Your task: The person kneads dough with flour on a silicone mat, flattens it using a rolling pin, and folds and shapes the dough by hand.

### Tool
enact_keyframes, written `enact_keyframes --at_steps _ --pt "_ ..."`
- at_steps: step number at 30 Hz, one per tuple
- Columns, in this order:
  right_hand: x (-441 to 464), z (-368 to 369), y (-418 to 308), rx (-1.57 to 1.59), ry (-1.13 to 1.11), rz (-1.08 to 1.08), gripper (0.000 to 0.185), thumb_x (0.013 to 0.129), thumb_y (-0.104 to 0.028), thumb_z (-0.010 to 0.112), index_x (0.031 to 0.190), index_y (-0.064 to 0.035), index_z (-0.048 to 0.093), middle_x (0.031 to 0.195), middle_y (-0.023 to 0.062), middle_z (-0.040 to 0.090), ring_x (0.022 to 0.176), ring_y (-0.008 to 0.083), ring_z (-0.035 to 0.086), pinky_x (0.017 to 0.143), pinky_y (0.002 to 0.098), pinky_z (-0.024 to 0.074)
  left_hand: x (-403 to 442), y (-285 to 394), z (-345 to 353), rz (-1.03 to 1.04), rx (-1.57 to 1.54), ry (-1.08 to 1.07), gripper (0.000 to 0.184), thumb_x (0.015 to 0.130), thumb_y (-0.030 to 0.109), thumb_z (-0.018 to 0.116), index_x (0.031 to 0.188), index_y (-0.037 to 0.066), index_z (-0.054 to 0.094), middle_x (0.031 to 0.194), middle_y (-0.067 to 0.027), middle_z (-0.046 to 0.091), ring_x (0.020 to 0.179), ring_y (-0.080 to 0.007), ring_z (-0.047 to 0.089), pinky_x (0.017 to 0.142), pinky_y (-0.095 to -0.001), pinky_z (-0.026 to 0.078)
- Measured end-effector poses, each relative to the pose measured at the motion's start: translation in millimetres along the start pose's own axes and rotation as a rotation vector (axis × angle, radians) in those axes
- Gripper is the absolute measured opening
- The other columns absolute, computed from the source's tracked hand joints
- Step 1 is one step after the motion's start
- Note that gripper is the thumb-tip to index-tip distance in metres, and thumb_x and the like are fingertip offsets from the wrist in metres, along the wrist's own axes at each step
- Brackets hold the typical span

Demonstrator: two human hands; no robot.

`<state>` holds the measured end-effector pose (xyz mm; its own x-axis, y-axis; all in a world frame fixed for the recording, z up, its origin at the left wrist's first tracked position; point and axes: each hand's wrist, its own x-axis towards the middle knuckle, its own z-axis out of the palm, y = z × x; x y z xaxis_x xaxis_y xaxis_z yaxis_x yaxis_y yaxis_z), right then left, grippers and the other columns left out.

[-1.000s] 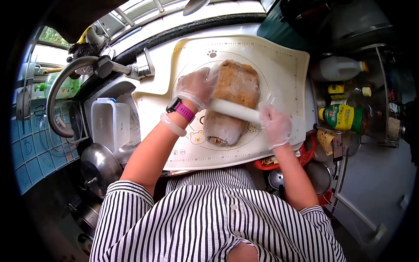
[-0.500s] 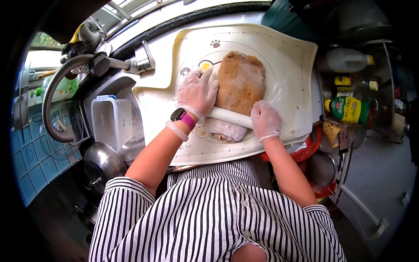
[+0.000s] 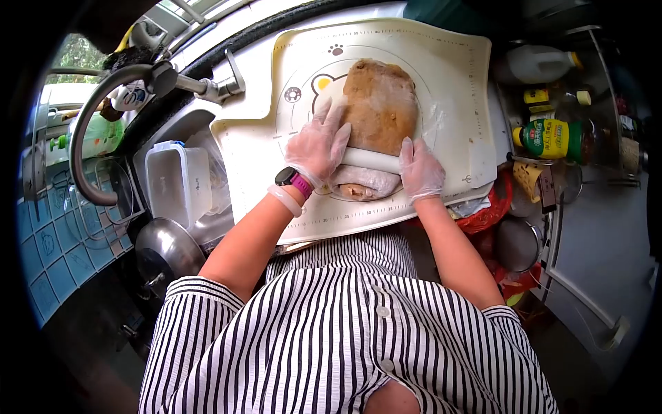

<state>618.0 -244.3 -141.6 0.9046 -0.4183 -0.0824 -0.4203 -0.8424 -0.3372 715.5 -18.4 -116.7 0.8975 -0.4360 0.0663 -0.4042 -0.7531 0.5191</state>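
A flattened slab of brown dough, dusted with flour, lies on a cream baking mat. Across it, toward my body, rests a white rolling pin. A paler, floured stretch of dough with a brown end shows on the near side of the pin. My left hand, in a clear glove, lies over the pin's left end with its fingers stretched out and spread along the dough's left edge. At the other end my right hand, also gloved, covers the pin with its thumb and fingers around it.
Left of the mat are a sink with a clear plastic container, a metal bowl and a curved faucet. Bottles, among them a green-and-yellow one, stand on the right. A red bag sits below the mat's right edge.
The view has tilted, so the mat and dough sit higher in it. The left fingers have spread wider. The right hand's fingers have straightened somewhat from a tighter curl.
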Motion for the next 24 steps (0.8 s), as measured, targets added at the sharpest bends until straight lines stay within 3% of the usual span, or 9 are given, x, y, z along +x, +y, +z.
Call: enact_keyframes --at_steps 2,3,5,8,12,16,18,22,24 --pt "-7 -12 -1 -0.066 -0.128 0.038 0.055 0.111 -0.052 0.040 0.097 -0.0088 0.069 0.093 0.0241 0.075 0.088 0.0461 0.072 0.081 0.0571 0.0555 -4 3 -8 -0.259 -0.106 -0.150 0.049 0.108 0.036 0.054 0.154 0.021 0.054 0.144 -0.0182 0.063 0.110 -0.0368 0.071 0.090 -0.0472 0.058" --pt "-10 -22 -5 -0.068 -0.121 0.038 0.055 0.111 -0.052 0.040 0.097 -0.0088 0.069 0.093 0.0241 0.075 0.088 0.0461 0.072 0.081 0.0571 0.0555 -6 3 -12 -0.256 -0.144 -0.137 0.042 0.110 0.039 0.049 0.144 0.017 0.060 0.127 -0.0215 0.070 0.102 -0.0405 0.071 0.090 -0.0503 0.056" --pt "-16 -42 -11 -0.218 -0.399 0.025 0.059 0.110 -0.047 0.035 0.098 -0.0061 0.075 0.101 0.0238 0.076 0.096 0.0451 0.072 0.088 0.0554 0.0559 -1 1 -19 -0.279 -0.050 -0.295 0.041 0.110 0.041 0.046 0.137 0.015 0.063 0.119 -0.0213 0.072 0.100 -0.0421 0.071 0.091 -0.0512 0.056" --pt "-12 -59 -20 -0.248 -0.470 -0.110 0.053 0.106 -0.036 0.038 0.096 -0.0031 0.077 0.105 0.0216 0.077 0.099 0.0443 0.073 0.089 0.0541 0.0566 16 7 -31 -0.293 0.103 -0.487 0.041 0.111 0.038 0.039 0.121 0.008 0.065 0.104 -0.0231 0.076 0.098 -0.0442 0.072 0.093 -0.0528 0.055" --pt "4 -30 -7 -0.229 -0.427 -0.208 0.043 0.101 -0.029 0.043 0.099 -0.0043 0.077 0.106 0.0203 0.077 0.099 0.0431 0.073 0.090 0.0546 0.0568 37 3 -21 -0.275 0.211 -0.600 0.034 0.106 0.020 0.038 0.120 0.001 0.064 0.107 -0.0276 0.075 0.098 -0.0450 0.073 0.092 -0.0538 0.056" --pt "-9 -23 -24 -0.109 -0.367 0.042 0.038 0.100 -0.029 0.046 0.098 -0.0061 0.076 0.106 0.0203 0.076 0.100 0.0414 0.072 0.087 0.0544 0.0571 32 -10 -4 0.010 0.182 -0.424 0.042 0.097 0.008 0.050 0.138 0.004 0.058 0.137 -0.0255 0.067 0.125 -0.0406 0.065 0.111 -0.0504 0.046" --pt "-17 -16 -19 -0.096 -0.325 0.096 0.035 0.100 -0.030 0.049 0.096 -0.0065 0.075 0.105 0.0196 0.076 0.099 0.0409 0.072 0.085 0.0542 0.0572 15 -17 7 0.207 0.214 -0.027 0.062 0.095 0.012 0.052 0.157 0.012 0.045 0.151 -0.0214 0.057 0.140 -0.0389 0.055 0.123 -0.0517 0.033" --pt "-36 12 -7 -0.015 -0.040 -0.079 0.028 0.098 -0.032 0.059 0.090 -0.0072 0.068 0.096 0.0171 0.071 0.091 0.0413 0.069 0.078 0.0563 0.0546 -8 -13 5 0.029 -0.028 -0.119 0.070 0.095 0.013 0.058 0.163 0.017 0.041 0.154 -0.0216 0.055 0.137 -0.0373 0.060 0.106 -0.0452 0.055" --pt "-45 15 -2 -0.005 0.024 -0.116 0.026 0.097 -0.032 0.062 0.089 -0.0080 0.066 0.094 0.0157 0.069 0.088 0.0410 0.068 0.077 0.0567 0.0535 -21 -17 9 0.120 0.036 -0.100 0.068 0.096 0.015 0.059 0.162 0.014 0.043 0.151 -0.0219 0.058 0.133 -0.0362 0.064 0.093 -0.0440 0.062"
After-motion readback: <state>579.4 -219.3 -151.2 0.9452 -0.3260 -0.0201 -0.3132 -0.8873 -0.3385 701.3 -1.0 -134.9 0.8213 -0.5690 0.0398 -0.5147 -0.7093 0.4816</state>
